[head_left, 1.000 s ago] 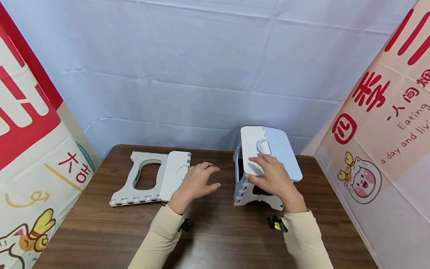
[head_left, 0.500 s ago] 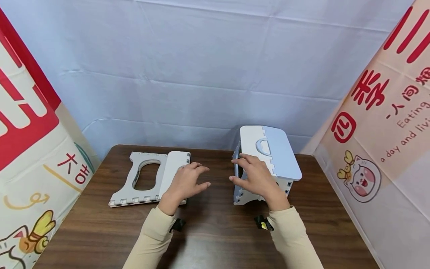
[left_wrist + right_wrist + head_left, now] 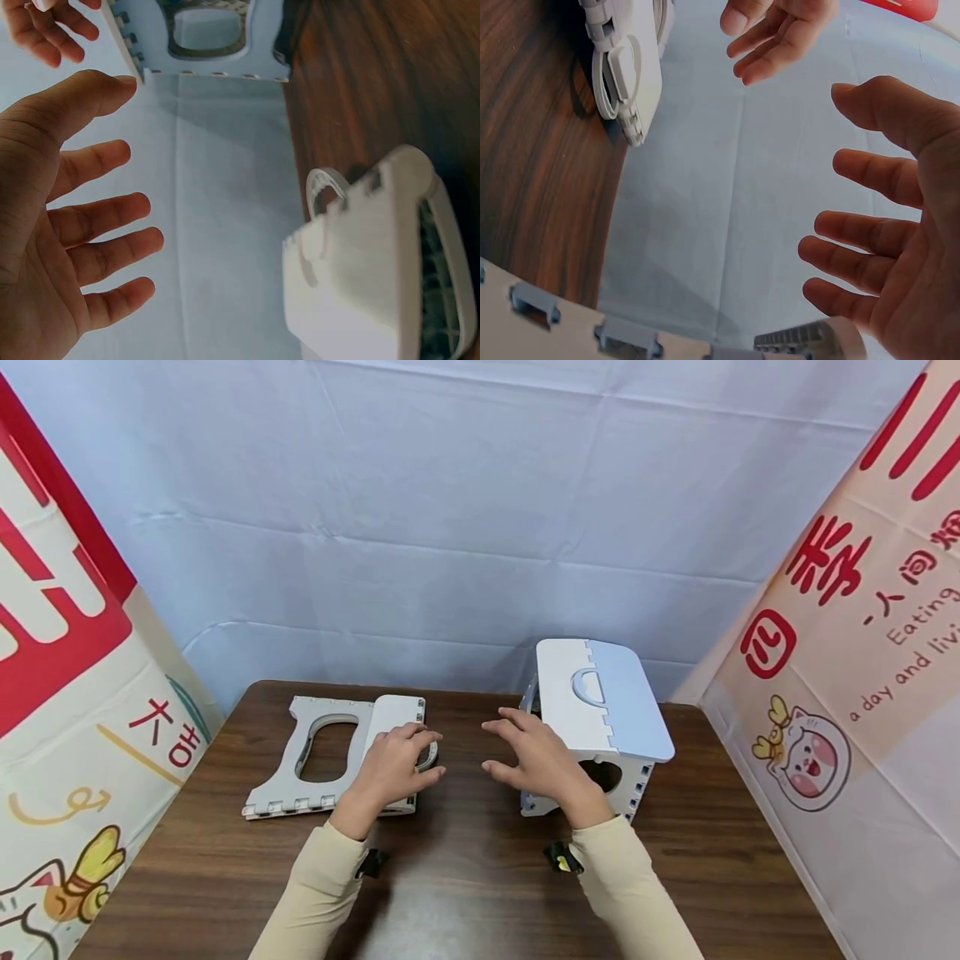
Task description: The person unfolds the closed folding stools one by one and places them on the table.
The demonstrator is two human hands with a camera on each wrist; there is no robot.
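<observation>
On the left of the table lies a folded white-and-grey step stool (image 3: 285, 792), flat, with a cut-out in its leg panel and a loop handle (image 3: 328, 182) at its edge. Over it hovers my left hand (image 3: 384, 770), fingers spread and holding nothing; the left wrist view shows it apart from the stool. An unfolded step stool (image 3: 564, 693) with a white and light-blue top stands upright on the right. My right hand (image 3: 542, 762) hangs in the air by its left front side, fingers loosely spread, covering part of the stool's leg.
Both stools are on a dark wooden table (image 3: 465, 893). Behind the table's back edge hangs a pale blue cloth (image 3: 420, 527). Printed banners (image 3: 810, 660) flank the table at left and right.
Both hands have shifted left. My right hand has moved off from over the unfolded stool's top to its left front side. My left hand has come further over the folded stool. Neither stool has moved.
</observation>
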